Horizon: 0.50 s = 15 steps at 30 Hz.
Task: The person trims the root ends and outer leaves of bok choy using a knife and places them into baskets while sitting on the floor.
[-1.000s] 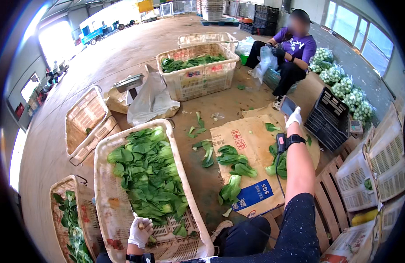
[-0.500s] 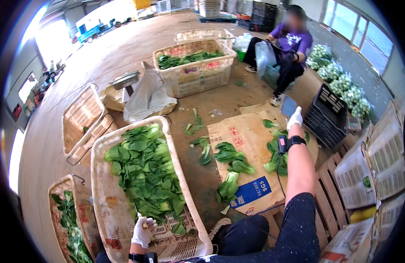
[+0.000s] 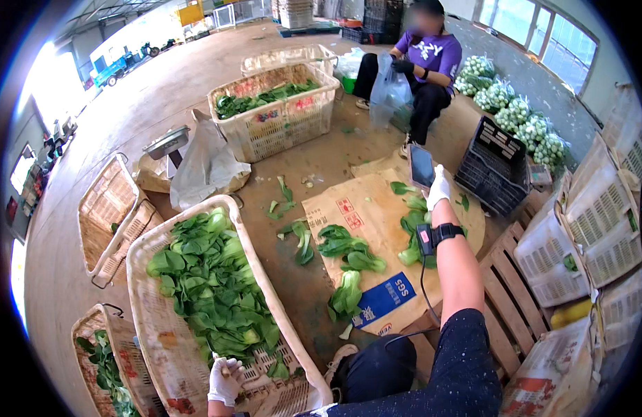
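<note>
My right hand (image 3: 439, 189), in a white glove, is stretched out over the brown paper sheet and grips a smartphone (image 3: 422, 167) with a dark screen. Below it, heads of bok choy (image 3: 413, 236) lie on the paper sheet (image 3: 321, 207); others lie to the left. My left hand (image 3: 226, 381), also gloved, is closed at the near end of a large plastic crate (image 3: 246, 240). It holds what looks like a small knife with a brownish handle, mostly hidden by the fingers. Leafy bok choy (image 3: 213, 285) fills much of that crate.
More crates stand at left (image 3: 102, 229) and beyond (image 3: 279, 128), with a scale (image 3: 167, 142) between. A person (image 3: 425, 55) in purple sits ahead holding a plastic bag. A black crate (image 3: 493, 167), wooden pallet (image 3: 505, 299) and stacked crates (image 3: 550, 257) line the right.
The whole view has shifted, so the scene sits further left. The smartphone is still in my right hand, its screen turned more into view. The seated person's hands and plastic bag have moved.
</note>
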### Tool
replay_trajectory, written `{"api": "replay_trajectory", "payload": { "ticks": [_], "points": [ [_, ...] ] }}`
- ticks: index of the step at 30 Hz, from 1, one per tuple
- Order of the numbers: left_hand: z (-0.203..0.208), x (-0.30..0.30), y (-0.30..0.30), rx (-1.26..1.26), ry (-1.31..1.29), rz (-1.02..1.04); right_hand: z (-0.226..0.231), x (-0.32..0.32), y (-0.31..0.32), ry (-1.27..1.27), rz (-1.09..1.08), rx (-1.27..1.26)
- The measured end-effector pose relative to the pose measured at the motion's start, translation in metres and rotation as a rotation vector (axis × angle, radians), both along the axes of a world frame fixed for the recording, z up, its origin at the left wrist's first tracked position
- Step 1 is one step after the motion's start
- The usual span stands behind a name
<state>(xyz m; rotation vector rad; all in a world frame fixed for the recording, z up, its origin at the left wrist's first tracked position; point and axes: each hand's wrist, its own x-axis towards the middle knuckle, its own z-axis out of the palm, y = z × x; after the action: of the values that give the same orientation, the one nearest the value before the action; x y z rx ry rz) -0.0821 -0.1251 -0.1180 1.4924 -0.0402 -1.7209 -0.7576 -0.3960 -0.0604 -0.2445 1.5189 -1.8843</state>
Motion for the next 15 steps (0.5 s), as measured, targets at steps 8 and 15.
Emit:
{"api": "replay_trajectory", "payload": {
  "ticks": [8, 15],
  "points": [
    [0.013, -0.002, 0.006, 0.012, -0.049, -0.119, -0.039, 0.074, 0.304, 0.007, -0.046, -0.003],
    [0.008, -0.016, -0.004, -0.016, 0.01, -0.323, -0.122, 0.166, 0.545, -0.008, -0.398, 0.221]
  ]
}}
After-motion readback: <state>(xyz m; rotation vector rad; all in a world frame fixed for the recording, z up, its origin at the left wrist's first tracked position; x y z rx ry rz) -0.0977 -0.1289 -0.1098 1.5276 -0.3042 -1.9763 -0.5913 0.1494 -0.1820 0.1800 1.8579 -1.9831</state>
